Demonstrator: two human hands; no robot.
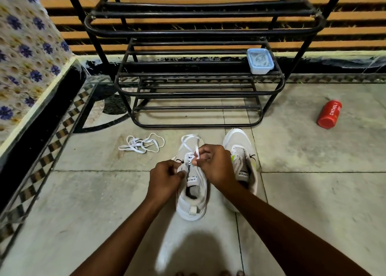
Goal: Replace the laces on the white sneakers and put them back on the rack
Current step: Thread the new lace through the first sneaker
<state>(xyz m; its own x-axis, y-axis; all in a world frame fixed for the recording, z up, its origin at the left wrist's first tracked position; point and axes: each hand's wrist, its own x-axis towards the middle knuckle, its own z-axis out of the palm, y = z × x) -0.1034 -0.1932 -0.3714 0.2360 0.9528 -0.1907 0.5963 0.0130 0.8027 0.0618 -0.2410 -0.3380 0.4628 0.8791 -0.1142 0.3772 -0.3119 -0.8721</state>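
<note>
At the far left a bed edge covered in a cream cloth with blue flowers is bordering the pale tiled floor. Next, a loose white flat shoelace is lying in a tangle on the tiles, just in front of the black metal tubular shoe rack and apart from the shoes. The person's left hand is curling its fingers and pinching one end of the lace at the eyelets of the left white mesh sneaker, which is sitting on the floor with its toe toward the rack. The right hand is gripping the other white lace end, lifting it just above the tongue, while a loop of the same lace is trailing over the toe. Just beside it, the right white sneaker with a yellow-green accent is waiting with no lace showing. A pale blue plastic box is resting on a rack shelf, and a red cylindrical can is lying well to the right.

The step in hand appears to be threading a lace through the first shoe. Next, the right hand will likely need to be feeding its end into the next eyelet while the left is keeping tension.
</note>
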